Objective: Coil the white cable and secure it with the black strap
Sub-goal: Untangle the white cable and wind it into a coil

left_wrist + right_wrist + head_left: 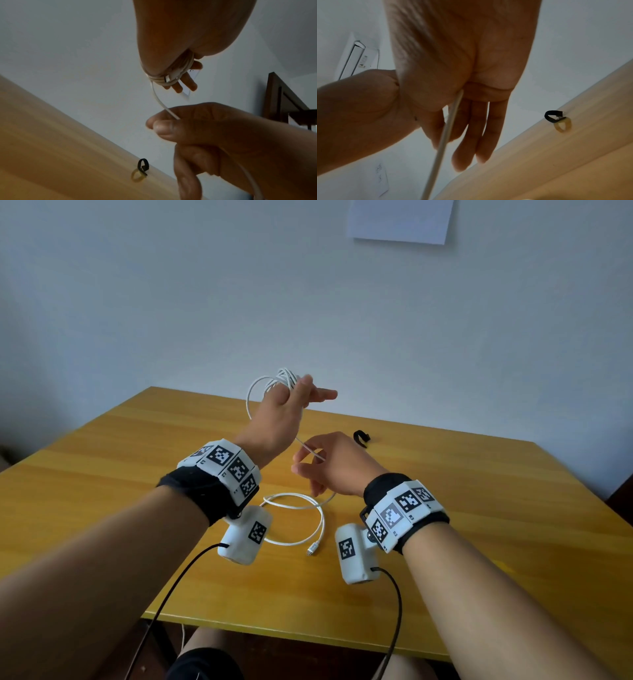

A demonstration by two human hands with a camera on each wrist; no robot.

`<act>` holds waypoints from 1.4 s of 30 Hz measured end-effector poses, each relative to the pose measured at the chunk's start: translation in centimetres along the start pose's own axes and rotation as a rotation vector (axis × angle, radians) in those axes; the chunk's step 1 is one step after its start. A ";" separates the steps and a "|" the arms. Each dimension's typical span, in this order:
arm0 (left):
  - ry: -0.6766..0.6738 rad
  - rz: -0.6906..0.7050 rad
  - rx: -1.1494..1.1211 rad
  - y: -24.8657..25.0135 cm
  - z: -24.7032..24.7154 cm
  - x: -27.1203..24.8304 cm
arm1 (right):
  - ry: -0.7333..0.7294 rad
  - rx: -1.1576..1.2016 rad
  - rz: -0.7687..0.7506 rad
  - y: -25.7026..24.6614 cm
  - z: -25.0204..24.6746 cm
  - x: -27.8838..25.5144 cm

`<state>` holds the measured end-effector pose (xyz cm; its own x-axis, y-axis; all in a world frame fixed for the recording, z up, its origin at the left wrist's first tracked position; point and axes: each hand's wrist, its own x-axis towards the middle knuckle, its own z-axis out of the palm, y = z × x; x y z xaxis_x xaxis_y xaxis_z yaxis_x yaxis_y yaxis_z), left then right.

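Note:
My left hand (291, 405) is raised above the table's far side with its fingers (186, 83) held straight. Several turns of the white cable (282, 378) are wound round them, and a plug sits under the turns (167, 79). One strand runs down to my right hand (329, 463), whose thumb and forefinger pinch the cable (164, 108); it passes along the palm (447, 121). The rest lies in a loose loop (308, 522) on the table, ending in a connector (312, 550). The black strap (361, 437) lies curled on the table just beyond my right hand.
The yellow wooden table (120, 474) stands against a pale wall, with its front edge close to my knees. A sheet of paper (400, 220) hangs on the wall. Black wrist-camera leads (178, 580) trail off the near edge.

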<state>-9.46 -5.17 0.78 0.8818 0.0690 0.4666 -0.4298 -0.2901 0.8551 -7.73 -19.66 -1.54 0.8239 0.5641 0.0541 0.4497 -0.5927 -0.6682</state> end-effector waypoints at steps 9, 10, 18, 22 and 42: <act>-0.089 -0.107 0.523 -1.3 -0.3 0.1 | -0.005 0.102 0.073 -0.8 -0.9 -0.6; -0.112 -0.113 0.575 -1.5 -0.3 0.1 | 0.004 0.108 0.069 -0.8 -1.0 -0.5; -0.375 -0.153 0.802 -1.3 -0.6 -0.8 | 0.010 -0.019 0.043 -0.1 -2.0 0.0; -0.438 -0.196 0.843 -1.0 -0.8 -1.4 | 0.004 -0.153 0.018 0.1 -2.6 0.2; -0.760 -0.564 -0.531 0.0 -1.2 -2.2 | 0.266 -0.345 0.060 0.8 -3.3 0.3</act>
<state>-11.59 -4.19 -0.01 0.7899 -0.5993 -0.1299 0.2069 0.0611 0.9764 -5.97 -21.81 0.41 0.8918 0.3820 0.2424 0.4502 -0.8026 -0.3913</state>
